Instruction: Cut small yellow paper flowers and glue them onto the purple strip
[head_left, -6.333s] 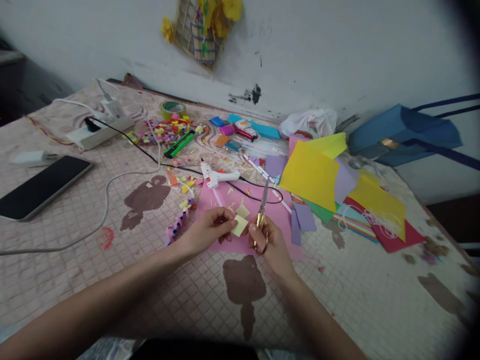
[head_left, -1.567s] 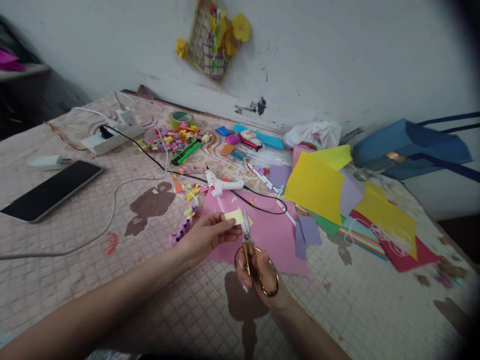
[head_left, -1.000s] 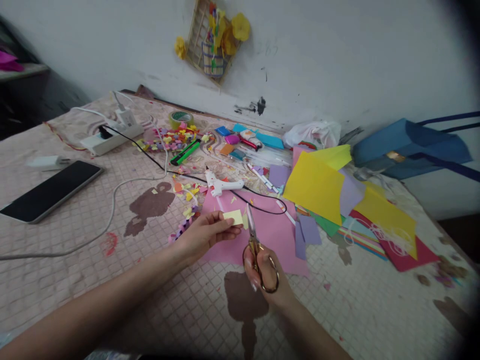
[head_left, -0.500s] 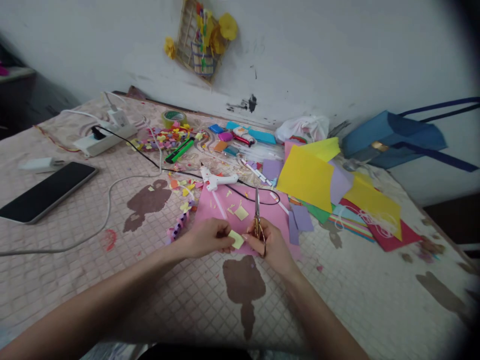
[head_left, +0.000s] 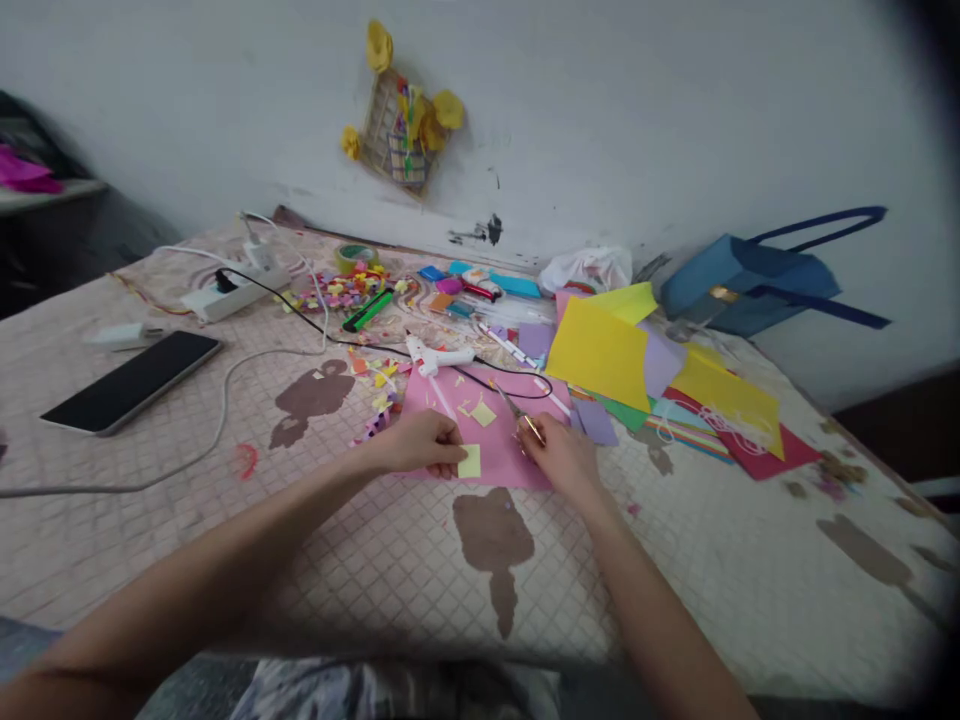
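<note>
Between the thumb and fingers of my left hand (head_left: 429,444) is a small pale yellow paper square (head_left: 469,461), held just over the pink sheet (head_left: 517,466). My right hand (head_left: 559,455) is closed around the handles of a pair of scissors (head_left: 517,409), whose blades point forward and left, apart from the paper. A second pale yellow square (head_left: 482,413) lies on the pink sheet, with thin yellow scraps beside it. Behind it rests a white glue gun (head_left: 439,355), its black cord looping to the right.
At left are a phone (head_left: 135,382) and a power strip (head_left: 236,294) with trailing cables. Small paper flowers (head_left: 337,288), a green cutter (head_left: 368,310) and tape (head_left: 355,258) sit behind. Coloured sheets (head_left: 600,345) and a blue bag (head_left: 742,285) are at right.
My right hand has drawn the scissors away from the paper square, and the blades have swung leftward. My left hand has turned the square flatter. The whole view has shifted slightly.
</note>
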